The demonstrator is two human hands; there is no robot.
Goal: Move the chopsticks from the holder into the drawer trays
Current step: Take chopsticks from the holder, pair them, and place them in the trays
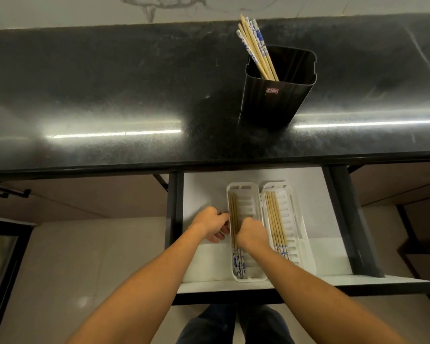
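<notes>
A black ribbed holder (274, 100) stands on the dark countertop and still has several chopsticks (255, 45) leaning to its back left. Below, the open white drawer (204, 189) holds two white slotted trays side by side. In the left tray (248, 194) lie several chopsticks (233, 212), and several more (274, 219) lie in the right tray (293, 219). My left hand (212, 225) rests at the left tray's outer rim, fingers curled against it. My right hand (252, 233) is closed over the chopsticks in the left tray.
The glossy black countertop (109, 95) spans the view above the drawer, with a marble wall behind. Black metal drawer rails (350, 219) run along both sides. Tiled floor and my legs show beneath the drawer front.
</notes>
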